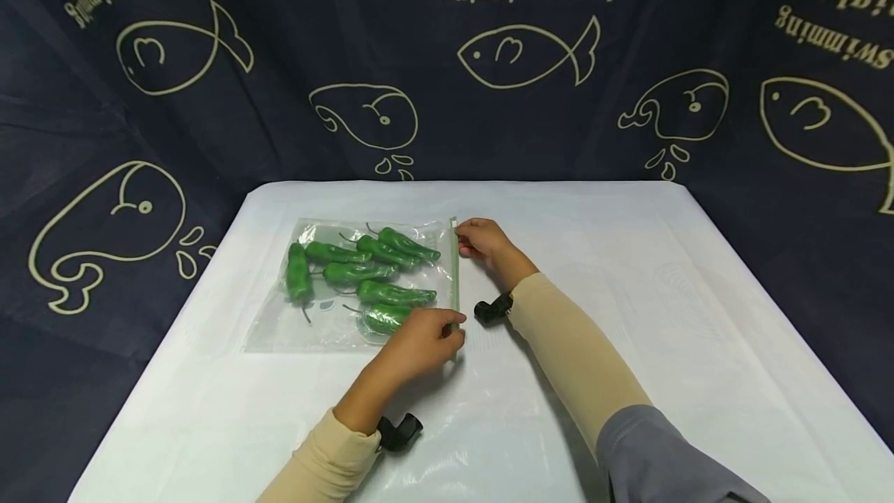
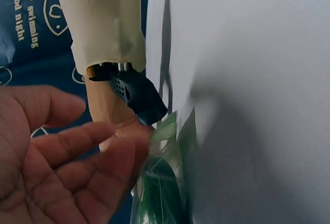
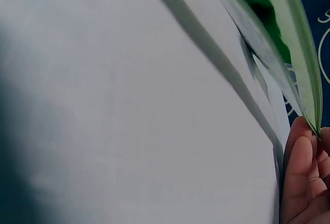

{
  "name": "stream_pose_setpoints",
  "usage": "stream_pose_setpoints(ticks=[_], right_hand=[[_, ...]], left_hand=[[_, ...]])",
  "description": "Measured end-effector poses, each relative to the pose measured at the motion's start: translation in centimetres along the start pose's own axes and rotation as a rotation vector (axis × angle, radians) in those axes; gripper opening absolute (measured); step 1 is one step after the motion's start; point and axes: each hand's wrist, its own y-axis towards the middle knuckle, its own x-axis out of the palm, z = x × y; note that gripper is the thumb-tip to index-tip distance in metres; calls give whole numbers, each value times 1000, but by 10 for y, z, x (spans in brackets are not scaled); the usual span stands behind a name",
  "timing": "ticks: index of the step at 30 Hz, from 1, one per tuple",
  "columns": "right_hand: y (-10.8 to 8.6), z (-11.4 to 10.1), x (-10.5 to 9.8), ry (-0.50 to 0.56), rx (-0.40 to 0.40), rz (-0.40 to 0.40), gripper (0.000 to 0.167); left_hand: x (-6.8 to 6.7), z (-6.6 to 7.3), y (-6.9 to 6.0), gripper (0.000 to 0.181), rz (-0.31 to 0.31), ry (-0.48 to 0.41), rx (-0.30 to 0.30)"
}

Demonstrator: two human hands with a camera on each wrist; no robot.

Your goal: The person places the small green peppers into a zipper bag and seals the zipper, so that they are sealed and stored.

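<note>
A clear zip bag [image 1: 279,334] lies flat on the table with several green peppers [image 1: 359,274] inside. Its green-edged mouth [image 1: 454,270] faces right. My right hand [image 1: 486,243] pinches the far corner of that mouth between thumb and fingers. In the right wrist view, the two mouth edges [image 3: 309,69] stand apart and meet at the pinched corner. Over the near end of the mouth hovers my left hand [image 1: 426,340], covering part of the lowest pepper. The left wrist view shows its thumb and loosely bent fingers [image 2: 77,141] apart, with nothing between them.
A white cloth covers the table [image 1: 628,254]. Behind it hangs a dark blue curtain [image 1: 433,22] printed with fish and whales. Black wrist cameras sit on the left wrist [image 1: 400,433] and right wrist [image 1: 493,309].
</note>
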Motion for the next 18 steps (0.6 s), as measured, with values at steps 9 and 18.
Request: stream_pose_setpoints(ticks=[9,18], right_hand=[[1,0,-1,22,-2,-12,17],[1,2,-1,18,-5,-27,15]], left_hand=[[-22,1,-4,35,-258,26,133],[-93,-1,42,38,-230,225,99]])
